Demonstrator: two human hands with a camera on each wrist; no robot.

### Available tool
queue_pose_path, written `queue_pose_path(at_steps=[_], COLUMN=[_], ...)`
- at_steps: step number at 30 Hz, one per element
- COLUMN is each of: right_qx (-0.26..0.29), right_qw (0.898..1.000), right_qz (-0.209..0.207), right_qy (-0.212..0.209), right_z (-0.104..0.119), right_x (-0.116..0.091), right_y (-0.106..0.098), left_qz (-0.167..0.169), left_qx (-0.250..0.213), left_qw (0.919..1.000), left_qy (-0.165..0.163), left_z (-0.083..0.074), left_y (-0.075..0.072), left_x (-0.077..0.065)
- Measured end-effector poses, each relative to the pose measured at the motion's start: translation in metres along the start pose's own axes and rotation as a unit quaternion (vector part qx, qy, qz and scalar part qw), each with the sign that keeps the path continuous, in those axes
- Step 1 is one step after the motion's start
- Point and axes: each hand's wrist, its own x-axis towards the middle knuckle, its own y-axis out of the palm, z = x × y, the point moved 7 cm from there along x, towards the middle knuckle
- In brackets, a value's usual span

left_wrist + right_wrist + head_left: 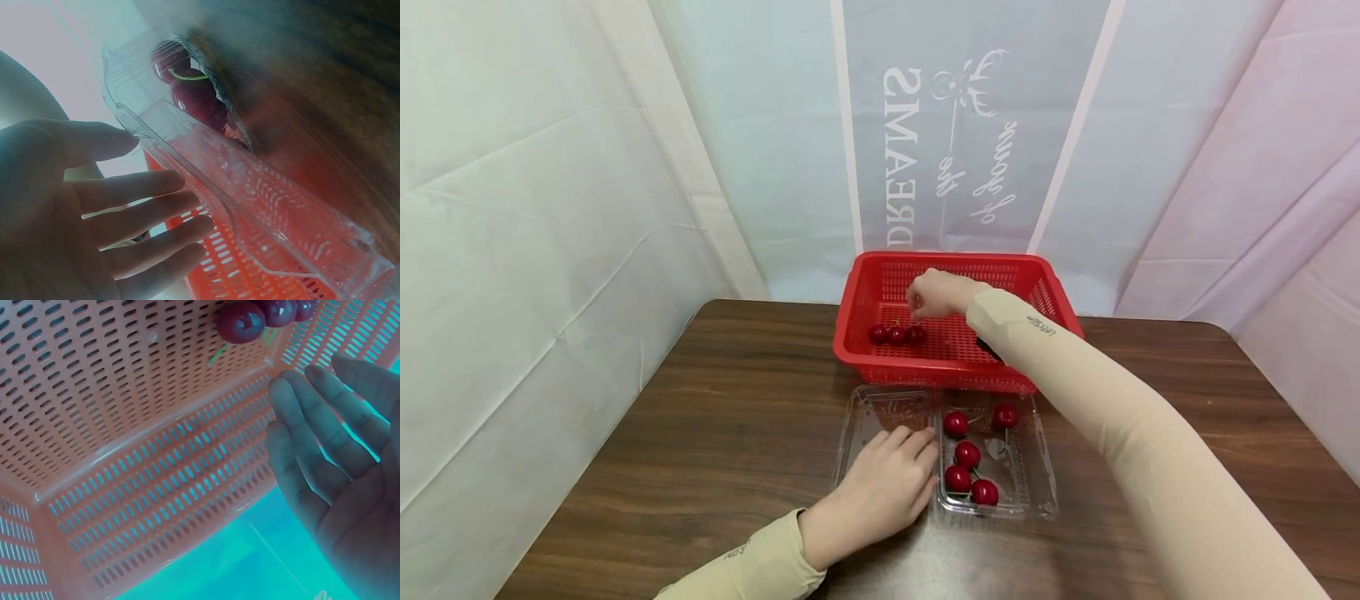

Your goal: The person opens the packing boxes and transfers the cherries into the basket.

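My left hand [889,482] lies over the lid half of a clear plastic clamshell box [1045,475], near the fold. In the left wrist view its fingers [150,203] are extended beside the box's edge, with nothing gripped. Several dark red cherries [967,455] with green stems lie in the right half of the box. Beyond it stands a red slotted plastic basket [940,367]. Inside, three cherries [897,335] sit in a row at the front left. My right hand [946,293] hovers over them, its fingers [325,425] loosely bent and apart from the fruit, holding nothing.
A dark wooden table [715,417] carries both containers, the box right in front of the basket. Behind the table hangs a pale curtain [775,125] with mirrored lettering, and white cloth [535,250] borders the left side. The right forearm crosses the basket's right side.
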Motion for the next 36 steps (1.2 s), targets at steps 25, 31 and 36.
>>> queue_pose_path(at_steps=[25,31,36], right_qx=[-0.006,-0.011,-0.016], right_qw=[0.998,0.995,0.994], right_qz=[-0.044,-0.069,-0.084], right_qy=[-0.049,-0.064,-0.073], right_z=[0.014,0.018,0.02], right_x=[-0.049,-0.062,-0.076], right_y=[-0.016,-0.019,-0.021], left_qz=[-0.001,-0.002,-0.005], left_qx=[-0.005,-0.006,-0.005], left_qw=[1.0,1.0,1.0], left_qy=[-0.001,-0.001,0.0], left_z=[-0.002,-0.002,-0.003], left_y=[0.0,-0.001,-0.001], left_x=[0.001,0.001,0.002])
